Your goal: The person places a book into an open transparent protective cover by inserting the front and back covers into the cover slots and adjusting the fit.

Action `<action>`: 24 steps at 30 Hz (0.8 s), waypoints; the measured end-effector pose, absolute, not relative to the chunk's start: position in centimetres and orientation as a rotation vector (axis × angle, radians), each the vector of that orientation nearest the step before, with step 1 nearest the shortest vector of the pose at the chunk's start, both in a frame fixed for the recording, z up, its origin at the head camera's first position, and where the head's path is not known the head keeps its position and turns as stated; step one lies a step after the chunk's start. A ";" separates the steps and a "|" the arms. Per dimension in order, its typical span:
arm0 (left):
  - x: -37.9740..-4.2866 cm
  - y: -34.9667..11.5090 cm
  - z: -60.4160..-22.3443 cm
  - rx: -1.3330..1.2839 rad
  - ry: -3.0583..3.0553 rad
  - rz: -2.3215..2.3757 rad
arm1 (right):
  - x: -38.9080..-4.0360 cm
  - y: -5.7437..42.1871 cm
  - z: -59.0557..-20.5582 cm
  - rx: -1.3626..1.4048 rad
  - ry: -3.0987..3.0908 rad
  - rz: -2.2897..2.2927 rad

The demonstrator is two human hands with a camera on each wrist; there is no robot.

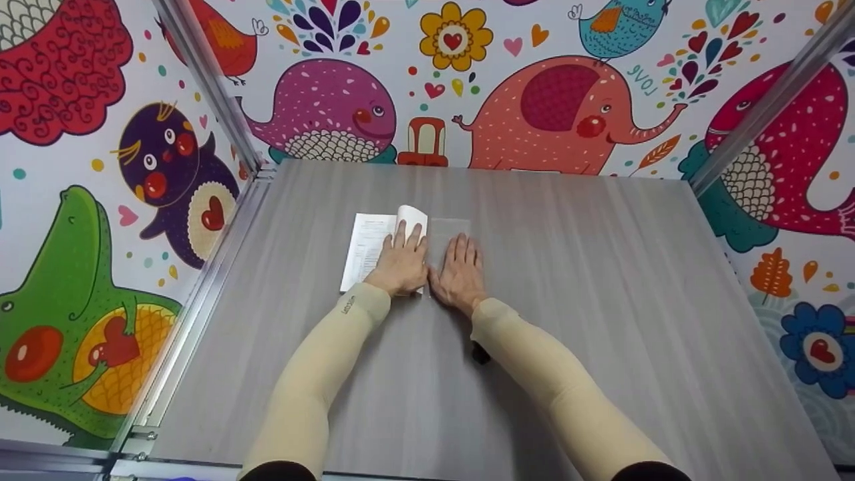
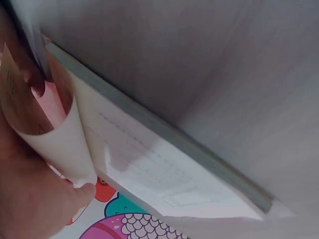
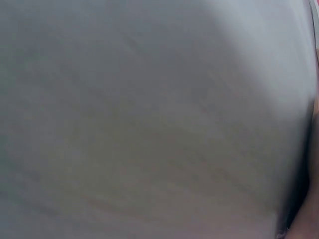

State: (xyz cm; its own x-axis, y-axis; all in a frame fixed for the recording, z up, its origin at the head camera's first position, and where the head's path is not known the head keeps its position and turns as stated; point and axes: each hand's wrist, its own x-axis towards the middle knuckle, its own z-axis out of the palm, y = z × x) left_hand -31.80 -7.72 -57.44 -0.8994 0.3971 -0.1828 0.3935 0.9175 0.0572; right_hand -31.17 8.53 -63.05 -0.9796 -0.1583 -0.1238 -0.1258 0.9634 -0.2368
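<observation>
An open book [image 1: 367,244] with printed pages lies on the table left of centre. My left hand [image 1: 401,264] rests on its right part with the fingers straight, over a page [image 1: 412,215] that curls up at the far end. The left wrist view shows that curled page [image 2: 62,144] beside the hand [image 2: 35,194], and the printed page [image 2: 149,164] lying flat. To the right, a clear plastic sheet [image 1: 449,226] extends from the book. My right hand [image 1: 461,274] lies flat across it, fingers straight and together. Only a sliver of this hand [image 3: 311,209] enters the right wrist view.
The grey wood-grain table [image 1: 601,300] surrounds the book. Metal rails [image 1: 200,294] run along its left side. Walls with cartoon animals, such as an elephant [image 1: 554,120], enclose the back and sides. A small black object [image 1: 479,353] shows under the right sleeve [image 1: 554,367].
</observation>
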 end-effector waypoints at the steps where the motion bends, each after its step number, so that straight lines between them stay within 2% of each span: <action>1: -31.7 -7.7 -57.4 0.603 2.891 0.028 | -31.2 8.5 -63.0 -0.214 2.973 -0.346; 24: -30.9 -6.8 -57.7 0.626 2.923 0.148 | -31.1 9.3 -63.4 -0.308 2.988 -0.408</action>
